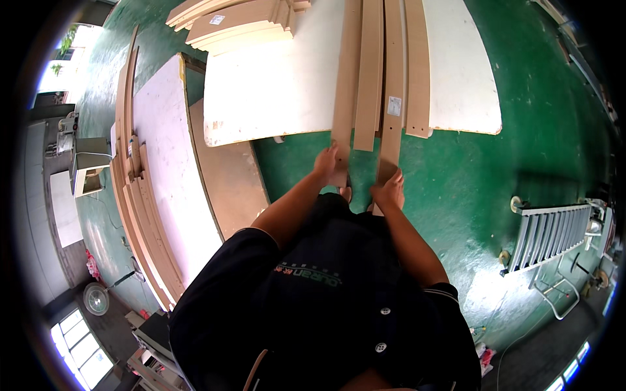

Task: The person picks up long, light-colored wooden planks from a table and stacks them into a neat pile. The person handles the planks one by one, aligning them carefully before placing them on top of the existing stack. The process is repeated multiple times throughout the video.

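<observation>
Several long tan boards lie side by side on a white tabletop [274, 98], running away from me. My left hand [325, 161] is closed on the near end of the leftmost long board [345, 72], which juts past the table's front edge. My right hand [390, 189] grips the near end of another long board [394, 72], which has a white label and also overhangs the edge. Between these two lies a shorter-reaching board [369, 78], untouched. One more board [418, 72] rests to the right. The fingers' undersides are partly hidden.
A stack of tan boards [241, 26] sits at the table's far left. To my left stands a pale-topped table [166, 130] with long boards [147, 221] along its side. A metal roller rack [551, 238] is at the right on the green floor [450, 169]. A fan [96, 298] stands lower left.
</observation>
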The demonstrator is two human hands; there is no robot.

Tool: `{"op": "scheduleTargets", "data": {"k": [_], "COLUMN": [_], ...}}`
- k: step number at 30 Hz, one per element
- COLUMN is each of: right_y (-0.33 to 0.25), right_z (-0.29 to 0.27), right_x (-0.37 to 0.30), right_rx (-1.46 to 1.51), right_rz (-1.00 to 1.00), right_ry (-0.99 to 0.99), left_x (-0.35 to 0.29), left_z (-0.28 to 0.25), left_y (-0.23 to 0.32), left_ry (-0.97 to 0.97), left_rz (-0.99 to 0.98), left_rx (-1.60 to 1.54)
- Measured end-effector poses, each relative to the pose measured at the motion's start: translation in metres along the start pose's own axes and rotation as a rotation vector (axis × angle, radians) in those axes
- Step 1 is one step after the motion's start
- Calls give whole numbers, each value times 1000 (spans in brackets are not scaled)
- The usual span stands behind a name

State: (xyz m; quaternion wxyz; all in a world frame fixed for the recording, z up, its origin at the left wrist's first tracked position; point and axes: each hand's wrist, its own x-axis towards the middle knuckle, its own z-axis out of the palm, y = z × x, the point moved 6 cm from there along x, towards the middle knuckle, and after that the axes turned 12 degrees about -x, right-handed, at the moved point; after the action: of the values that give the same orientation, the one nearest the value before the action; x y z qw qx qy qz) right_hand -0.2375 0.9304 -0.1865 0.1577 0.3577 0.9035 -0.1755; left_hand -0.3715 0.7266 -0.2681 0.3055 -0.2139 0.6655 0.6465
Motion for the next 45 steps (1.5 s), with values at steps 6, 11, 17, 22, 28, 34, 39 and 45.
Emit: {"op": "scheduleTargets", "data": {"k": [6, 11, 17, 22, 28, 34, 39, 45], "right_y": [-45, -114, -100, -87, -58, -48, -20, 13], "right_z": [-27, -44, -129, -160, -150, -130, -122, -83], "right_x": [14, 11, 9, -10, -32, -66, -79, -96], "right_rx": [463, 1075, 560, 416, 419, 464, 436, 368], "right_rz": [-309, -63, -52, -162, -119, 19, 57, 42], "right_ry": [179, -456, -96, 51, 127, 82, 80, 115], "left_x": [15, -72, -76, 0, -18, -31, -43, -34], "left_z": [-9, 31, 49, 119, 165, 164, 177, 178], "left_y": [0, 76, 124, 182, 239, 202, 176, 114], "left_ry": [-77, -216, -445, -607, -442, -490, -478, -435], "left_rz": [212, -49, 148, 5, 88, 115, 239, 149], "left_rx": [10, -187, 291, -450, -278, -364, -285, -219]}}
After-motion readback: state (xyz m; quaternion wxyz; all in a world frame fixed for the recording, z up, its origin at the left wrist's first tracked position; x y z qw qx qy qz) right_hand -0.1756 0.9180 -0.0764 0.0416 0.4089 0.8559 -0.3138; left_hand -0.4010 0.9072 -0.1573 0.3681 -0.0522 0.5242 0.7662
